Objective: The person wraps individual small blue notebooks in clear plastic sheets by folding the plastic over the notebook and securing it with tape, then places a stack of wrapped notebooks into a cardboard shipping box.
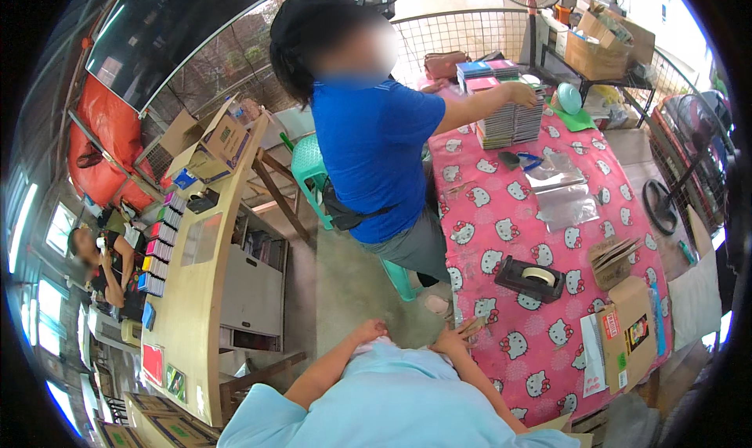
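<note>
My left hand is at the front of my light blue shirt, its fingers curled in; whether anything is in them is hidden. At the near left edge of the pink cartoon-print tablecloth, my right hand rests with fingers stretched out, holding nothing I can see. A black tape dispenser with a roll of tape stands farther in on that table. Beyond it lie clear plastic bags. A person in a blue shirt reaches to tall stacks of thin booklets at the far end.
A flattened cardboard piece and brown card pieces lie on the table's right. On the left, a wooden counter bears an open carton and rows of small boxes. A green plastic stool stands behind the person.
</note>
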Action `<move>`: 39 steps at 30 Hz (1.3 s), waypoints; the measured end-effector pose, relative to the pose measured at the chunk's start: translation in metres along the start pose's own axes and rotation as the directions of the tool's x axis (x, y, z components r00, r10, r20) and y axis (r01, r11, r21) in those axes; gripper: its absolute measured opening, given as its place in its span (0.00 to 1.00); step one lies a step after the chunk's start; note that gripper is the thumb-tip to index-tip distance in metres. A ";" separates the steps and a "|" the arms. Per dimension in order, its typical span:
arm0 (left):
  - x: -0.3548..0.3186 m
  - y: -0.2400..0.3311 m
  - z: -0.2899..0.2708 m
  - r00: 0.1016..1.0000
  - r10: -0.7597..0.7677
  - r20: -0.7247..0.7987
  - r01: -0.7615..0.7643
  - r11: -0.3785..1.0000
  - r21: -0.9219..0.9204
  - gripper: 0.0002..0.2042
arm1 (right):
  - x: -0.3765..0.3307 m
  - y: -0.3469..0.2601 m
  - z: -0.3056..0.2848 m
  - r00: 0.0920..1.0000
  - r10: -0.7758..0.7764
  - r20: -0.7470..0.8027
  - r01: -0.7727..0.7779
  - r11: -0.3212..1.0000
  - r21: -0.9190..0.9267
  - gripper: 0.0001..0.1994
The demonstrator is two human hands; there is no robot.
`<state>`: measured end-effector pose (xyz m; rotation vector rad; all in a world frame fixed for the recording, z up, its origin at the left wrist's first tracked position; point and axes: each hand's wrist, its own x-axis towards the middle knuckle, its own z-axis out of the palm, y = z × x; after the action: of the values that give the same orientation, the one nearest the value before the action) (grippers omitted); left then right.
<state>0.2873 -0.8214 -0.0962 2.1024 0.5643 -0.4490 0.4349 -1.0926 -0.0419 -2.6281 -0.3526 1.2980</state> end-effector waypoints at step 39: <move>-0.025 0.006 0.022 1.000 0.004 0.023 -0.009 0.971 0.240 0.18 | 0.012 0.025 0.033 0.879 -0.195 -0.436 0.164 0.981 -0.107 0.27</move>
<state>0.2678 -0.8484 -0.0911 2.3255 0.5106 -0.5598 0.4185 -1.1107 -0.0775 -2.7624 -0.5531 0.6076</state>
